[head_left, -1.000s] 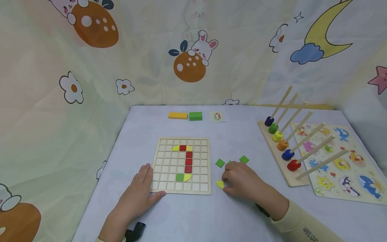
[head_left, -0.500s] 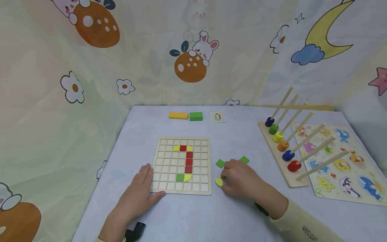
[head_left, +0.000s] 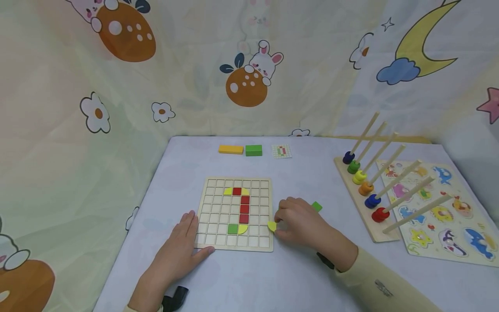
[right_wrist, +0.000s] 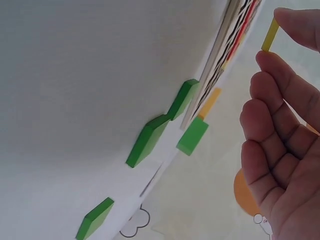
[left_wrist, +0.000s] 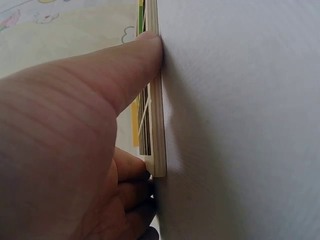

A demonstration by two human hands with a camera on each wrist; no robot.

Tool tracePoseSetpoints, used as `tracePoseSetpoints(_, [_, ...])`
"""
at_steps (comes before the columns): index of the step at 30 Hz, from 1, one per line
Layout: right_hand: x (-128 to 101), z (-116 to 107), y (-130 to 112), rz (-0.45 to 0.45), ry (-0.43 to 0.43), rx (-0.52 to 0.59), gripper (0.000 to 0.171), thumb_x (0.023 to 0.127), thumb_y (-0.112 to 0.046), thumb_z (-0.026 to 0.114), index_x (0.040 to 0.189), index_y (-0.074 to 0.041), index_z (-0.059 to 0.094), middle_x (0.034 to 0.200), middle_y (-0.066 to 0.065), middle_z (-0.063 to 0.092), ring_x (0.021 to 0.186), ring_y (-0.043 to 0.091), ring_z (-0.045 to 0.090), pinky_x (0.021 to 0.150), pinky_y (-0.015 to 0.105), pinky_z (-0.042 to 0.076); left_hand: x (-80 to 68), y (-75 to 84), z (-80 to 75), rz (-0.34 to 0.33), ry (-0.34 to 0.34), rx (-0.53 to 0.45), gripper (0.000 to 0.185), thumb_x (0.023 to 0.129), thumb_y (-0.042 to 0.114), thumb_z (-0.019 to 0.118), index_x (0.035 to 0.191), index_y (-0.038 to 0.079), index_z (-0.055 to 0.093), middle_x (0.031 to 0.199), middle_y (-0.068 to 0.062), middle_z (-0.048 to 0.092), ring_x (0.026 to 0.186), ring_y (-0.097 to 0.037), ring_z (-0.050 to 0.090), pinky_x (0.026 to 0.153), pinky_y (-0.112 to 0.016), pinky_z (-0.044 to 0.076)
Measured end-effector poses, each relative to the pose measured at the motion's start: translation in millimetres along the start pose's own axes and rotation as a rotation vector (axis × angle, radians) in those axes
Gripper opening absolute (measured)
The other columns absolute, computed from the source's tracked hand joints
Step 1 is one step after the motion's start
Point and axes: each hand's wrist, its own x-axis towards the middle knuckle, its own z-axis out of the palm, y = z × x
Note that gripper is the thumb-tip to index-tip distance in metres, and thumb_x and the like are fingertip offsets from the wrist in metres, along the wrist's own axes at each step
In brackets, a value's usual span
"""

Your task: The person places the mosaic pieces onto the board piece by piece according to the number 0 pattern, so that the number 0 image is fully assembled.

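The right hand pinched a yellow piece at the right edge of the grid board, while the left hand lay flat, fingers straight, steadying the board's near-left corner on the tabletop.

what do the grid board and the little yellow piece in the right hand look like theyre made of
Grid board: pale unpainted wood, probably plywood; the left wrist view shows a light, layered edge.
Yellow piece, pinched by the right hand: likely thin wood with a matte yellow coat; its flat, even edge shows in the right wrist view, though plastic cannot be ruled out.
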Motion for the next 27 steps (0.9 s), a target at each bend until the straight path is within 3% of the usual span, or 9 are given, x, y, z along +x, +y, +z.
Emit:
tracePoseSetpoints(15, [21, -4, -11, -0.038, 0.026, 0.032, 0.015, 0.077, -0.027, 0.089, 0.087, -0.018, 0.083, 0.085, -0.005, 0.07, 0.079, 0.011, 0.055, 0.073, 0.029, 0.049, 0.7, 0.1, 0.4, -0.005, -0.004, 0.015, 0.115, 0.088, 0.065, 0.073, 0.165, 0.0, 0.02, 0.176, -0.018, 0.013, 0.164, -0.04, 0.012, 0.13, -0.059, 0.024])
tracePoseSetpoints(22, [39, 0, -30, -0.041, -0.015, 0.046, 0.012, 0.078, -0.028, 0.087, 0.086, -0.019, 0.083, 0.081, -0.009, 0.065, 0.079, 0.01, 0.052, 0.076, 0.03, 0.049, 0.8, 1.3, -1.0, -0.014, -0.005, 0.014, 0.115, 0.087, 0.065, 0.074, 0.165, 0.0, 0.021, 0.176, -0.018, 0.014, 0.164, -0.04, 0.012, 0.13, -0.059, 0.024])
tracePoseSetpoints(27, [53, 5, -45, -0.078, -0.025, 0.038, 0.009, 0.078, -0.025, 0.086, 0.077, -0.02, 0.079, 0.078, -0.01, 0.062, 0.075, 0.01, 0.049, 0.071, 0.027, 0.045, 0.0, 1.4, -1.6, -0.01, -0.006, 0.011, 0.115, 0.088, 0.066, 0.073, 0.165, -0.001, 0.021, 0.176, -0.018, 0.014, 0.164, -0.039, 0.012, 0.13, -0.059, 0.025])
